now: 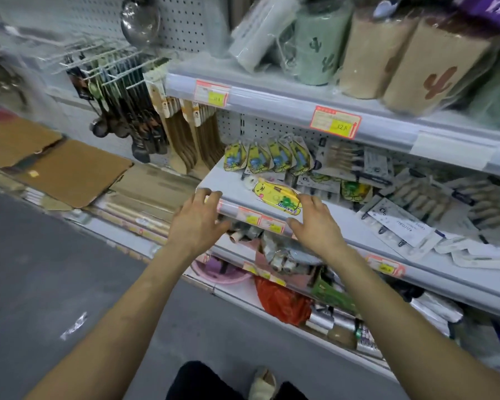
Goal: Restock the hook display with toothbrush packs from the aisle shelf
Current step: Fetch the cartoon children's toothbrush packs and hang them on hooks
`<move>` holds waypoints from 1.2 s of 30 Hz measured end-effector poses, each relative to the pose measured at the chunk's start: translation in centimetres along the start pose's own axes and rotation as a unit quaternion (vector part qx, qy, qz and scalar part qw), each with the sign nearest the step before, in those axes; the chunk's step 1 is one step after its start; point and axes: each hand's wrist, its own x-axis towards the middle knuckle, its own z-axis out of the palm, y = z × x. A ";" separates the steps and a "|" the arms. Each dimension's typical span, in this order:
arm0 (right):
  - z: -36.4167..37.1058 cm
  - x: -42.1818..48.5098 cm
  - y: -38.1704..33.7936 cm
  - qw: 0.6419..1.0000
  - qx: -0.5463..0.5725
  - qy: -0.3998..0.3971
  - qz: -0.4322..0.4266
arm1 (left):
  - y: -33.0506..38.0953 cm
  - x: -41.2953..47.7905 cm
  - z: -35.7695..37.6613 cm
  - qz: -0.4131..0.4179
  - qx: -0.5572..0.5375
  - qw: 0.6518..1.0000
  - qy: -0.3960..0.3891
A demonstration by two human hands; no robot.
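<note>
A yellow toothbrush pack lies flat on the white aisle shelf, near its front edge. My right hand touches the pack's right end with loosely bent fingers, thumb low at the shelf rail. My left hand hovers at the shelf's front left corner, fingers spread and holding nothing. Several yellow-green toothbrush packs hang in a row on pegboard hooks behind the shelf. More loose packs lie among the goods to the right.
Grey and white carded packs are scattered across the shelf's right side. Kitchen utensils and wooden spatulas hang at left. Flattened cardboard covers a low shelf. Wrapped cups stand on the shelf above. Grey floor lies at lower left.
</note>
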 end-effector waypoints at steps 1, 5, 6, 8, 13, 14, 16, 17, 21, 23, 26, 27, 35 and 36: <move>0.0 0.5 -0.1 1.000 0.000 -0.007 0.002 | -0.4 0.2 -0.2 -0.004 0.000 1.000 0.005; 1.8 4.8 0.2 0.999 0.002 -0.036 0.023 | -3.0 3.7 1.4 -0.009 0.005 1.000 -0.021; 2.3 6.3 0.5 0.999 0.002 -0.039 0.025 | -3.6 5.3 1.8 -0.003 0.003 1.000 -0.028; 2.5 8.0 0.6 0.999 -0.011 -0.047 0.019 | -4.3 7.2 2.4 0.015 0.006 0.999 -0.036; 3.3 12.0 0.3 0.994 -0.029 -0.080 0.072 | -5.8 12.2 4.2 0.068 0.013 0.996 -0.052; 3.9 12.8 -0.1 0.993 -0.039 -0.086 0.075 | -6.6 13.2 4.5 0.067 0.011 0.996 -0.052; 4.2 13.4 -0.2 0.990 -0.061 -0.098 0.083 | -7.2 14.3 5.0 0.067 0.005 0.996 -0.056; 4.5 14.0 -0.4 0.989 -0.069 -0.100 0.085 | -7.7 15.1 5.2 0.067 0.004 0.996 -0.062; 5.2 15.0 -0.8 0.989 -0.071 -0.081 0.098 | -8.6 17.4 5.6 0.072 -0.011 0.994 -0.080; 5.0 15.1 -0.5 0.991 -0.052 -0.064 0.103 | -8.7 18.3 5.8 0.064 -0.035 0.994 -0.086; 4.6 15.1 0.1 0.993 0.028 -0.030 0.109 | -9.0 19.9 6.2 0.049 -0.088 0.991 -0.084; 4.6 15.0 0.3 0.992 0.061 -0.022 0.113 | -9.2 20.4 6.4 0.048 -0.097 0.991 -0.083; 3.5 12.8 -0.4 0.968 0.192 0.023 0.157 | -9.9 23.0 8.1 0.015 -0.146 0.987 -0.060; 3.6 12.7 -0.8 0.964 0.206 0.035 0.162 | -10.2 23.7 8.2 0.009 -0.141 0.988 -0.054</move>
